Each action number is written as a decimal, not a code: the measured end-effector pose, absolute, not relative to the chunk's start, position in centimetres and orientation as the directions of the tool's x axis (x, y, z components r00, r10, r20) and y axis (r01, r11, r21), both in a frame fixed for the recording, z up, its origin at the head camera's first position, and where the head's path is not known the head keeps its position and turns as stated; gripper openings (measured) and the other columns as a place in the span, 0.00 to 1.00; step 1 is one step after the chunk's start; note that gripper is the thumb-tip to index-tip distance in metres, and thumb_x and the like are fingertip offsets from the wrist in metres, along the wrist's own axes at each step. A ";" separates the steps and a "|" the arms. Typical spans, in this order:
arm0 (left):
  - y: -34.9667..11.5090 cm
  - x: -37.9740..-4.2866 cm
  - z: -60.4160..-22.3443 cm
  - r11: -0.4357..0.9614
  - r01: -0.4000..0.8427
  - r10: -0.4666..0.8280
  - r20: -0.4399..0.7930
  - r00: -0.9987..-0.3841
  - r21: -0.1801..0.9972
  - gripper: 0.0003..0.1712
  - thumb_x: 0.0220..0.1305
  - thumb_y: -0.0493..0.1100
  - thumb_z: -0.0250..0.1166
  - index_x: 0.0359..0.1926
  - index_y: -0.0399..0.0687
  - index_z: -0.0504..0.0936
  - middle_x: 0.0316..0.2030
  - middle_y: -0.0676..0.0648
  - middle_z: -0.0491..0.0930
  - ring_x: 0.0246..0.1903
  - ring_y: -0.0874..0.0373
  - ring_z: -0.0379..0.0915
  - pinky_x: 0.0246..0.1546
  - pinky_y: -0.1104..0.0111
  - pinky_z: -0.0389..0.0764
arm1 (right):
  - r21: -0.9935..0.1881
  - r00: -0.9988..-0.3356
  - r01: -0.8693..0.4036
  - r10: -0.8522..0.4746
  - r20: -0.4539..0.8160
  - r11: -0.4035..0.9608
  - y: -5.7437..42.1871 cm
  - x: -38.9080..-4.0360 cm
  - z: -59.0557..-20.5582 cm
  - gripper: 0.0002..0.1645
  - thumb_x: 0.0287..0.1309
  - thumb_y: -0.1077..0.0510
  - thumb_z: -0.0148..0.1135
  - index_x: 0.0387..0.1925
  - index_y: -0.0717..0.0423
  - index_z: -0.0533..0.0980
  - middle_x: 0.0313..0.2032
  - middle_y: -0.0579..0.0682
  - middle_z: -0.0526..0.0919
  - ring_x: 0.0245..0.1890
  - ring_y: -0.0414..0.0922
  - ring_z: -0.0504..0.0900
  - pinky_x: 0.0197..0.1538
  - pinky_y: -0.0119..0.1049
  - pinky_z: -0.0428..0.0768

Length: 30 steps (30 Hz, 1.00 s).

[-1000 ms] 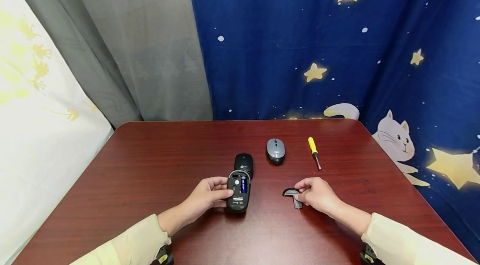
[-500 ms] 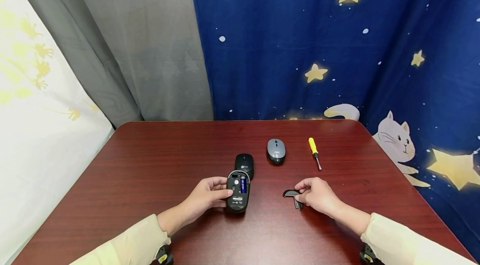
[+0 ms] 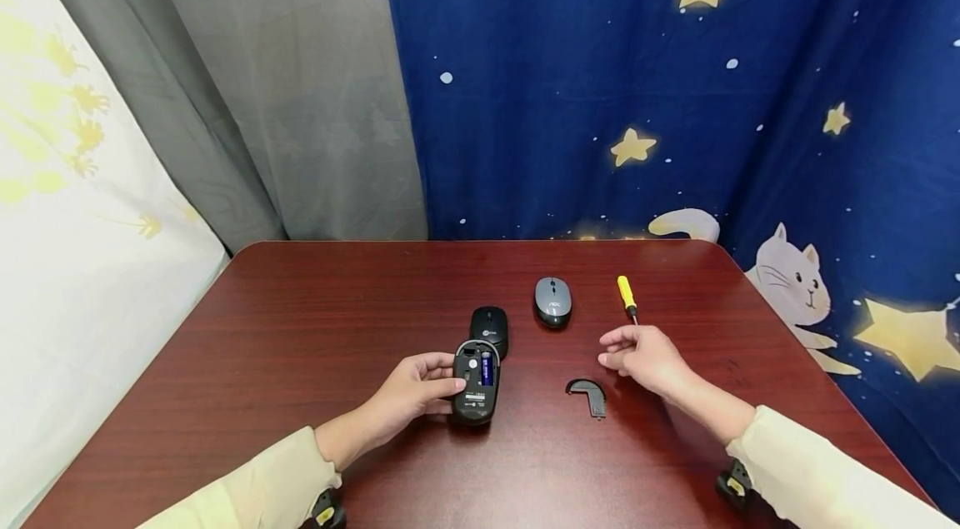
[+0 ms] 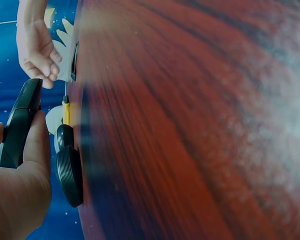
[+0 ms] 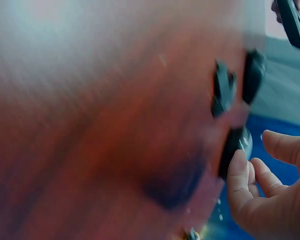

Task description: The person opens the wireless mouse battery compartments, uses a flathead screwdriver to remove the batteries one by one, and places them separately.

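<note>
My left hand (image 3: 408, 396) grips a black computer mouse (image 3: 476, 404), its underside turned up toward the head camera. A blue battery (image 3: 487, 368) sits in the mouse's uncovered compartment. On the table, to the right of that mouse, lies a black battery cover (image 3: 592, 396) with a curved top and a straight leg. My right hand (image 3: 648, 358) hovers beyond and to the right of the cover, fingers loosely bent with nothing between them. In the right wrist view, thumb and fingers of the right hand (image 5: 270, 185) stand apart.
Just behind the held mouse is a second black mouse (image 3: 489, 325), partly overlapped by it. A grey-topped mouse (image 3: 552, 301) sits farther back. The yellow-handled screwdriver (image 3: 626, 293) lies to its right, its tip hidden behind the right hand. Curtains (image 3: 525, 96) hang behind the table.
My right hand has let go of the battery cover, leaving it on the table, and moved up and to the right. The left hand keeps its hold on the mouse.
</note>
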State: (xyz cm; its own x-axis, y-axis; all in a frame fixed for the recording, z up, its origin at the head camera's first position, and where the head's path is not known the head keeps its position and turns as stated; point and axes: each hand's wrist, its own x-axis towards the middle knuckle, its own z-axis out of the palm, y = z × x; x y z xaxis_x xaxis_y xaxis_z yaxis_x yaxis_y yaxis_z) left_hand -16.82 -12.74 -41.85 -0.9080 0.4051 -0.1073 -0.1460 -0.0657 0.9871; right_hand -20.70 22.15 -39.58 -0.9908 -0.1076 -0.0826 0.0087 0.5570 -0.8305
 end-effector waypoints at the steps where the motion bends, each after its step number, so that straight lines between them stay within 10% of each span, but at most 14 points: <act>1: -12.7 -16.8 -41.9 -0.068 -0.146 0.406 -0.106 -0.908 0.987 0.28 0.62 0.33 0.64 0.58 0.22 0.67 0.44 0.40 0.81 0.39 0.55 0.81 0.37 0.62 0.84 | -0.832 -0.992 0.005 -0.102 -0.075 0.554 22.4 -21.2 -39.3 0.19 0.54 0.65 0.69 0.47 0.71 0.78 0.34 0.53 0.82 0.30 0.50 0.81 0.34 0.41 0.82; 30: -12.6 -16.6 -41.8 -0.093 -0.144 0.413 -0.093 -0.906 0.985 0.27 0.62 0.32 0.63 0.58 0.21 0.66 0.43 0.40 0.81 0.39 0.54 0.81 0.38 0.61 0.83 | -0.815 -0.982 0.188 0.085 -0.170 0.548 27.4 -33.0 -39.7 0.24 0.63 0.60 0.62 0.55 0.74 0.73 0.50 0.65 0.77 0.42 0.50 0.81 0.45 0.39 0.83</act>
